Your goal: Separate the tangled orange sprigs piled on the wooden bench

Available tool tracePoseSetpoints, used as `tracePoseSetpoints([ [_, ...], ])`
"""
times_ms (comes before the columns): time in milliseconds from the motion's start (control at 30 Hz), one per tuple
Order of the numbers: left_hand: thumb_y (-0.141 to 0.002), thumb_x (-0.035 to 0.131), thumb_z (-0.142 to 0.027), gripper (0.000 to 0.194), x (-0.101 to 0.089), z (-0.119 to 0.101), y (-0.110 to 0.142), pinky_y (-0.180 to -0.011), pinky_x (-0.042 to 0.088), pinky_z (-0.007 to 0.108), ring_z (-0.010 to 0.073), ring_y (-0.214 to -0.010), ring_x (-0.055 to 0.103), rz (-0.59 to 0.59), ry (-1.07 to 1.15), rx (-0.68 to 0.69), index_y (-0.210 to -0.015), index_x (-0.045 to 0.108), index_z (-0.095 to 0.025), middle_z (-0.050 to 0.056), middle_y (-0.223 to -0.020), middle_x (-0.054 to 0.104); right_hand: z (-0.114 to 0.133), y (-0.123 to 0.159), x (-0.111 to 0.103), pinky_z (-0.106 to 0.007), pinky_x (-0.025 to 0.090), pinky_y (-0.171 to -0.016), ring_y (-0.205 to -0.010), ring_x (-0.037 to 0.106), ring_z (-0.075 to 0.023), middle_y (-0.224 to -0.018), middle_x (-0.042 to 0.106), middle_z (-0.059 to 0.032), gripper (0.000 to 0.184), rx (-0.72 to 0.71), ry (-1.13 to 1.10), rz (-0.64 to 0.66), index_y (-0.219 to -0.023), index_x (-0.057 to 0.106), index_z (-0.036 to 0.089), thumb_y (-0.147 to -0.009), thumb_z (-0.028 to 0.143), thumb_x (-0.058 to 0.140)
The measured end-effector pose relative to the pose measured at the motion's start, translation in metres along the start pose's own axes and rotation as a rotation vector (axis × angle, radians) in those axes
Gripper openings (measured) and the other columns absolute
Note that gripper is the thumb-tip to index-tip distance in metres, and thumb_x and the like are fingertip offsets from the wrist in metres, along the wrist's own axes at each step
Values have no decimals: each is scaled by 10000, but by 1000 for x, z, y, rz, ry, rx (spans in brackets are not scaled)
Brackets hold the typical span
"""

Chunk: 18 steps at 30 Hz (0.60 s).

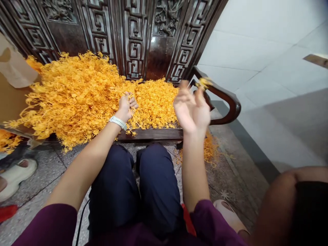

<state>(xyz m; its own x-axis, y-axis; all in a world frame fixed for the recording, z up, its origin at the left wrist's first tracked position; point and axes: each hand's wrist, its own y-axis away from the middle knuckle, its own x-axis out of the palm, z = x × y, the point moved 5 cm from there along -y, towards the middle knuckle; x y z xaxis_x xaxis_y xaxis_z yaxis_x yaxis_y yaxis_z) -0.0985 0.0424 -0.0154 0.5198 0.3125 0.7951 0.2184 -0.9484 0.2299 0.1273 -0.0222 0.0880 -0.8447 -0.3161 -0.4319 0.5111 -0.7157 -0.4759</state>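
A large heap of orange-yellow branching sprigs (82, 95), perhaps plastic, covers the seat of a dark wooden bench (150, 135). My left hand (126, 107), wearing a white wristband (118, 122), is closed around a few thin sprigs at the middle of the heap. My right hand (192, 109) is raised above the bench's front edge and blurred by motion. A small orange-yellow sprig piece (203, 83) shows at its fingertips, with its grip partly hidden by the blur.
A carved dark wood backrest (135, 37) stands behind the heap, and a curved wooden armrest (220, 95) is to the right. Cardboard (12, 99) lies at the left. Stray sprigs (210, 148) lie on the stone floor (230, 177). A nearby person's arm (282, 194) enters at lower right.
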Motion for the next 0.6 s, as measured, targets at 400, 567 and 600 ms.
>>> tracePoseSetpoints([
  [400, -1135, 325, -289, 423, 56, 39, 39, -407, 261, 185, 81, -391, 300, 292, -120, -156, -800, 559, -177, -48, -520, 335, -78, 41, 53, -270, 406, -638, -679, 527, -121, -774, 658, -21, 355, 442, -495, -292, -825, 687, 181, -899, 528, 697],
  [567, -1102, 450, -333, 327, 77, 63, 55, -463, 382, 202, 100, -450, 410, 349, -188, -160, -842, 586, -190, -26, -581, 426, -76, 38, 65, -272, 401, -641, -653, 482, -113, -736, 589, 13, 427, 377, -444, -293, -824, 628, 181, -861, 592, 741],
  [600, -1099, 456, -325, 314, 79, 65, 56, -474, 393, 207, 103, -459, 424, 362, -203, -154, -847, 589, -193, -21, -591, 440, -77, 39, 64, -270, 396, -634, -649, 472, -111, -738, 576, 18, 419, 368, -450, -310, -837, 618, 184, -862, 584, 740],
])
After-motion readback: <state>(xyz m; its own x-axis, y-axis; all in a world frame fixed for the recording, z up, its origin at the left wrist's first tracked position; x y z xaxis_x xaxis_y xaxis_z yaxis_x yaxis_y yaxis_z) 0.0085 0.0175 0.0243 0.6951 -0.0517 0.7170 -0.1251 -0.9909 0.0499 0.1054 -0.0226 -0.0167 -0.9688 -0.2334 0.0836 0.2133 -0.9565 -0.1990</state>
